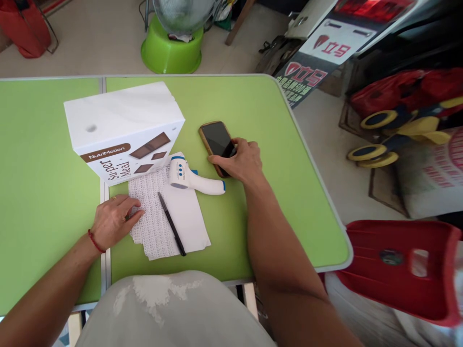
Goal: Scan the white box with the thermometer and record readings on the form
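My right hand (243,161) grips the lower end of a smartphone (216,139) in a yellow-brown case, thumb on one edge and fingers on the other. The phone lies on the table with its screen dark. My left hand (115,219) rests by the left edge of some papers (154,212), loosely curled, thumb apart from the fingers and nothing visible in it. A black pen (171,224) lies across the sheets. A white infrared thermometer (195,178) rests partly over their top right.
Behind the papers stands a white NutriMotion box (125,118). The green table (224,231) has a metal rim and a seam on the left. A fan on a green tub (170,50) stands beyond it. A red plastic seat (398,265) is at the right.
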`<state>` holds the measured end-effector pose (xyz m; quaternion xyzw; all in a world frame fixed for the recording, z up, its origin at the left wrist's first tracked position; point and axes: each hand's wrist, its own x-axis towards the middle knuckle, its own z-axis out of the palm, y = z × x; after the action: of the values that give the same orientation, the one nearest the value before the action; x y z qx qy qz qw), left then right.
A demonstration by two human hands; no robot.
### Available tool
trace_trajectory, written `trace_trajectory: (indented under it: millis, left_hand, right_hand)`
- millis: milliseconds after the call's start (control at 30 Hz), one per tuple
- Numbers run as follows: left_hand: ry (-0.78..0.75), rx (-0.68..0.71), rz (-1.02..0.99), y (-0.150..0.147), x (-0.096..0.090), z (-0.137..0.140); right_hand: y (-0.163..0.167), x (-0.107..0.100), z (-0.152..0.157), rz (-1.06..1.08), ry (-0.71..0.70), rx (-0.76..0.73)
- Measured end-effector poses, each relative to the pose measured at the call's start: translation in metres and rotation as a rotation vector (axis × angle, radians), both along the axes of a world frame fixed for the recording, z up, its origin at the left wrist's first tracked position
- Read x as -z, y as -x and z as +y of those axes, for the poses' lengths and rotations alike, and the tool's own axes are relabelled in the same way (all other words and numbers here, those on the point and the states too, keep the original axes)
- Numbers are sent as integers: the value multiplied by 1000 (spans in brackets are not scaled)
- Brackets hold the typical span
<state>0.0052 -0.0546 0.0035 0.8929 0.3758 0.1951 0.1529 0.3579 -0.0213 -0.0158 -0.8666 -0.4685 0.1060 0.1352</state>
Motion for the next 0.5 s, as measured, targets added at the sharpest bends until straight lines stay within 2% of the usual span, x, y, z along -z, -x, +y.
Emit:
trace_trajectory:
  millis: [167, 300, 400, 500]
  left_hand:
    - [-8, 0, -2, 0, 0, 0]
    - [-13, 6, -46, -2, -1, 0]
    - [-6, -21, -184, -3, -5, 0]
    - [-28, -131, -430, -3, -10, 2]
  right_hand:
    - [-1, 1, 0, 0, -35, 6]
    - [3, -3, 0, 1, -4, 13]
    - [4, -4, 0, -2, 20, 8]
    - [0, -1, -5, -24, -17, -13]
